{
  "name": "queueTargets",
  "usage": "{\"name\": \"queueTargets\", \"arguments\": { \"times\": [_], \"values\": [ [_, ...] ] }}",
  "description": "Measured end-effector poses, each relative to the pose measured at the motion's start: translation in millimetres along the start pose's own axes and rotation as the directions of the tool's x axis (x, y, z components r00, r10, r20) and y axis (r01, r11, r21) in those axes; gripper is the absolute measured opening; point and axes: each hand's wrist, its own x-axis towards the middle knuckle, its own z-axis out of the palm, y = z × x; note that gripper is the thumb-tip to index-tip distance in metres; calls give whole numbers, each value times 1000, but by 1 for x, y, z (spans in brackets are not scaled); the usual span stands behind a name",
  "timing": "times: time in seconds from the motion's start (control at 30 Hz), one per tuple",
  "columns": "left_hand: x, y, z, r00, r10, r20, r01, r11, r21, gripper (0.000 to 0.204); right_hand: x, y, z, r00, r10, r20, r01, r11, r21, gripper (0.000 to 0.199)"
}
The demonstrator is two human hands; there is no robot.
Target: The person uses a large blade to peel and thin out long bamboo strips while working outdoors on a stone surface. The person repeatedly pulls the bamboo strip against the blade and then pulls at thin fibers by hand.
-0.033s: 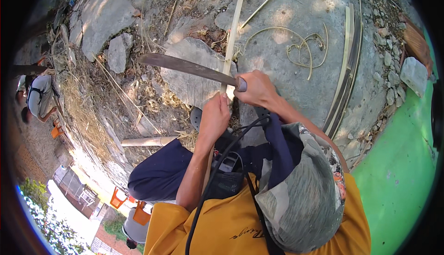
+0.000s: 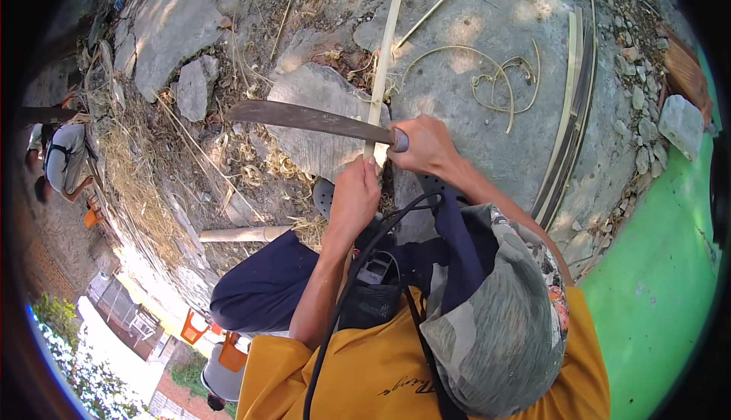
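Observation:
My right hand [image 2: 423, 144] is wrapped round the handle of a machete [image 2: 301, 117]. Its dark, broad blade points left and crosses over a pale bamboo strip [image 2: 387, 43]. Just below the blade, my left hand [image 2: 355, 195] pinches the strip, thumb along it. From there the strip runs away from me to the far edge of the view. Under the blade and strip lies a flat-topped wooden block or stump [image 2: 312, 142]. Whether the edge touches the strip is hard to see.
Curled shavings [image 2: 282, 162] litter the ground by the block. Long strips [image 2: 572, 108] lie at right, near rubble and a green surface [image 2: 647, 290]. A thin curled strip [image 2: 499, 89] rests on the concrete. Another person [image 2: 67, 157] is at far left; a bamboo pole [image 2: 244, 234] lies by my knee.
The machete blade has turned slightly and shows more of its broad side. Both hands have barely shifted and keep their holds.

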Motion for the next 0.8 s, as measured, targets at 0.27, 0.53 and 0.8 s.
{"name": "queueTargets", "arguments": {
  "times": [0.27, 0.53, 0.8],
  "values": [
    [-3, -4, -3, 996, -53, 70, 58, 996, -69, 37, 13, 4, -3, 995, 71, -73, -67, 996, 54, 25],
    [-5, -2, -4, 999, -28, 37, 31, 997, -74, 38, 17, 9, -12, 997, 73, -15, -71, 995, 65, 26],
    [-13, 1, -1, 990, -85, 110, 97, 989, -112, 38, 22, 21, -13, 997, 76, -27, -76, 997, -15, 24]
  ]
}}
